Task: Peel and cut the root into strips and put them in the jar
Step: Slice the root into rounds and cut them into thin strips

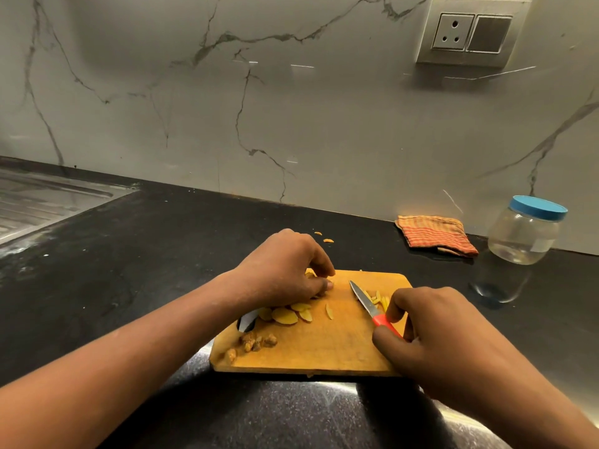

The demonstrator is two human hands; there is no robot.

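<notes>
A wooden cutting board (327,348) lies on the black counter. Several yellow root slices (285,315) sit at its left middle, under and beside my left hand (285,273), whose fingertips pinch slices near the board's far edge. Thin yellow strips (379,299) lie at the board's right. My right hand (431,335) grips a red-handled knife (368,303), blade pointing away and to the left, next to the strips. Brown peel scraps (256,343) rest at the board's near left corner. The clear jar (522,231) with a blue lid stands closed at the far right.
A folded orange striped cloth (437,234) lies by the wall left of the jar. A steel sink drainboard (39,202) occupies the far left. Two stray root bits (324,238) lie on the counter beyond the board. A wall socket (470,34) is mounted above.
</notes>
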